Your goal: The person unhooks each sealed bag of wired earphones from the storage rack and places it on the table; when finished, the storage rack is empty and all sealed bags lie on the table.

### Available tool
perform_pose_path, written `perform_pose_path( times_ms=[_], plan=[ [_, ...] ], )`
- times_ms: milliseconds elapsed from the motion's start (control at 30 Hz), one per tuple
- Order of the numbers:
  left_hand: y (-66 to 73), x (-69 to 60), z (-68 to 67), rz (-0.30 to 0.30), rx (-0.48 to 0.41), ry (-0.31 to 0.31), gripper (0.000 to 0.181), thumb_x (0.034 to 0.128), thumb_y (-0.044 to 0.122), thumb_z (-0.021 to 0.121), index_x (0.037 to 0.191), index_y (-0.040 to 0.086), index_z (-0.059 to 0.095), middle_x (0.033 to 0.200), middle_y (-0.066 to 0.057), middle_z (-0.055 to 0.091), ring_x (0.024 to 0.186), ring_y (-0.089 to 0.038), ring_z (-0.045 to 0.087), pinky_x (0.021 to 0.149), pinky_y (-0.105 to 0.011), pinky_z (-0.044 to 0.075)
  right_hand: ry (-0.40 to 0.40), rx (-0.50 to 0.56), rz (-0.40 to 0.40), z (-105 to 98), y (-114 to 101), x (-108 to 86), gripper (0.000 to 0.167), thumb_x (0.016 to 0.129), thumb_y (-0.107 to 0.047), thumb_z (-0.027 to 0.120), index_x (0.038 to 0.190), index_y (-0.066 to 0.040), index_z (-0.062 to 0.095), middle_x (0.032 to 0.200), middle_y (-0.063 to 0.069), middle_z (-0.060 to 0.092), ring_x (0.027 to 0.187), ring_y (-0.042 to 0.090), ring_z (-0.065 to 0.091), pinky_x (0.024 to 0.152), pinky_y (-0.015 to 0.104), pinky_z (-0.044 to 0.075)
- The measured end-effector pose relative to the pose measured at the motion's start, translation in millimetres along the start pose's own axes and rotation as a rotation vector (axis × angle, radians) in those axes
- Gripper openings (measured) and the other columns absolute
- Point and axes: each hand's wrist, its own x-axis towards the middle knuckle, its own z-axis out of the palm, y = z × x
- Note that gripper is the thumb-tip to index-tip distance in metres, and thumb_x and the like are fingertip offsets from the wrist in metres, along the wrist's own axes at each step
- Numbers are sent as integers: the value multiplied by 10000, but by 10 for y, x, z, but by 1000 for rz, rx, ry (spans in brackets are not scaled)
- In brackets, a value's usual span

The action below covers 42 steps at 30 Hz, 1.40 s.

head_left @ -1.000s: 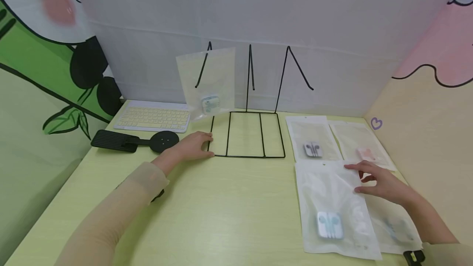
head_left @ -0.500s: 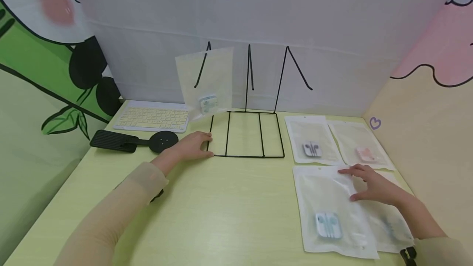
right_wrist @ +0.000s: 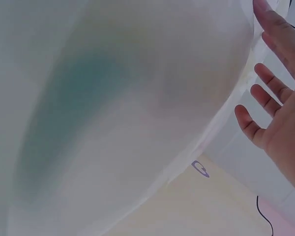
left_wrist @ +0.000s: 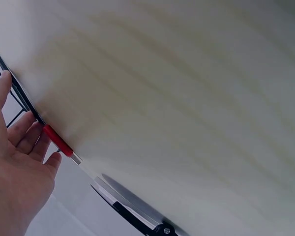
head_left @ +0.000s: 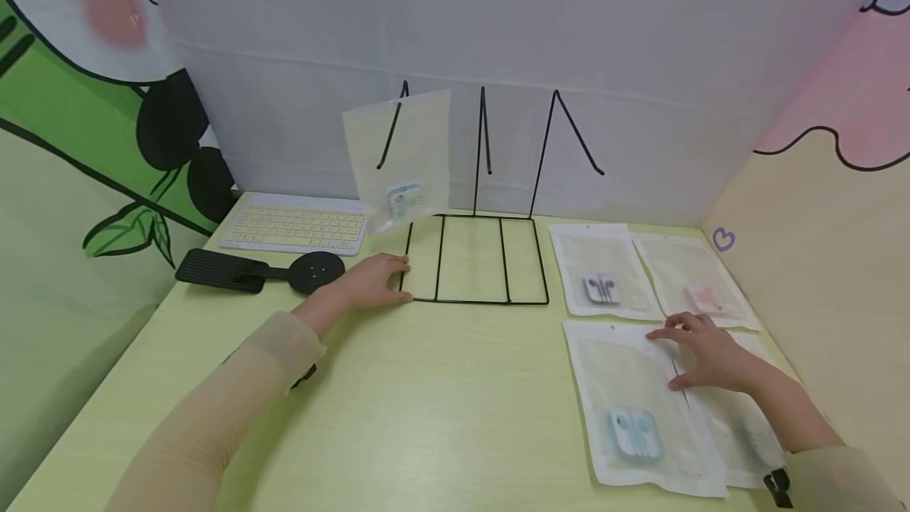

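My left hand (head_left: 366,281) rests at the front left corner of a black wire rack (head_left: 469,301), its thumb and fingertips touching the frame with a gap between them. From the rack's left hook hangs a clear-fronted pouch (head_left: 423,137) holding earphones in a case. Over at the right, my right hand (head_left: 714,355) touches the upper right edge of a flat pouch (head_left: 604,370) with blue-toned earphones in a white case. In the right wrist view the right hand (right_wrist: 285,93) has loosely spread fingers beside a blurred pouch (right_wrist: 152,147).
Behind the right hand lie a pouch with dark earphones (head_left: 600,255) and one with pink contents (head_left: 682,267). Another pouch (head_left: 728,409) lies partly under the right hand. A white keyboard (head_left: 295,224) and a black folding stand (head_left: 220,271) lie at left.
The pouch under my right hand has settled flatter and slightly nearer, overlapping its right neighbour less. My right hand has shifted left and a little down. The left hand stays in place.
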Motion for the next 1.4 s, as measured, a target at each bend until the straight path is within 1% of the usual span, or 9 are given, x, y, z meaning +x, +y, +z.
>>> perform_pose_path(
  times_ms=[133, 300, 533, 633, 733, 833, 1033, 1233, 1400],
  plan=[
    [11, -4, -7, 7, 6, 0, 640, 860, 410, 664, 1305, -32, 531, 1435, -175, 434, 1320, -363, 385, 1104, -472, 321, 55, -24, -22, -29, -28, 45, 681, 531, -337, 897, 1141, -167, 646, 1136, 107, 527, 1026, 353, 461, 739, 508, 452],
    [26, -14, -28, 2, 7, 1, 645, 856, 410, 667, 1304, -34, 532, 1434, -173, 435, 1322, -358, 386, 1108, -466, 318, 103, 26, -50, -125, -118, 225, 697, 561, -293, 899, 1180, -134, 621, 1168, 133, 528, 1052, 359, 451, 785, 503, 417],
    [27, -18, -22, 5, 5, 6, 638, 853, 405, 672, 1295, -36, 540, 1427, -177, 443, 1310, -365, 399, 1099, -472, 329, 74, 133, -61, -319, -327, 607, 690, 689, -312, 838, 1274, -89, 548, 1282, 183, 484, 1152, 385, 405, 870, 567, 416],
    [28, -17, -14, 8, 8, 8, 637, 853, 405, 672, 1292, -37, 542, 1425, -180, 445, 1306, -369, 402, 1097, -473, 332, 46, 173, -57, -373, -412, 809, 688, 735, -292, 810, 1313, -63, 516, 1342, 201, 450, 1222, 399, 366, 965, 608, 351],
    [30, -16, -15, 6, 6, 8, 638, 855, 408, 669, 1297, -33, 539, 1430, -175, 440, 1312, -365, 396, 1100, -470, 328, 16, 177, -46, -388, -481, 1017, 677, 772, -267, 785, 1345, -60, 491, 1385, 185, 423, 1280, 388, 331, 1031, 600, 304],
    [25, -12, -15, 6, -1, 10, 637, 855, 404, 670, 1299, -33, 536, 1433, -173, 437, 1317, -363, 391, 1106, -469, 322, 0, 178, -41, -358, -526, 1204, 648, 802, -254, 759, 1357, -66, 482, 1407, 179, 406, 1307, 381, 314, 1052, 581, 301],
    [-14, 14, 15, 7, 6, 10, 638, 856, 412, 666, 1298, -30, 537, 1435, -174, 434, 1320, -362, 390, 1109, -466, 319, 17, 216, -36, -222, -550, 1487, 646, 825, -257, 736, 1372, -48, 464, 1436, 203, 376, 1333, 398, 295, 1067, 567, 302],
    [-3, 10, 2, 6, -12, 6, 637, 854, 389, 674, 1302, -39, 528, 1437, -181, 429, 1323, -367, 384, 1110, -472, 315, 11, 252, -21, -73, -535, 1673, 653, 826, -237, 736, 1378, -32, 455, 1445, 219, 360, 1344, 395, 294, 1084, 565, 289],
    [10, 4, -3, 21, -7, 17, 633, 859, 390, 667, 1283, -61, 532, 1417, -213, 437, 1306, -390, 392, 1092, -486, 334, -29, 258, 2, 79, -515, 1780, 670, 822, -254, 740, 1385, -41, 448, 1457, 210, 351, 1350, 396, 291, 1093, 554, 286]
  ],
)
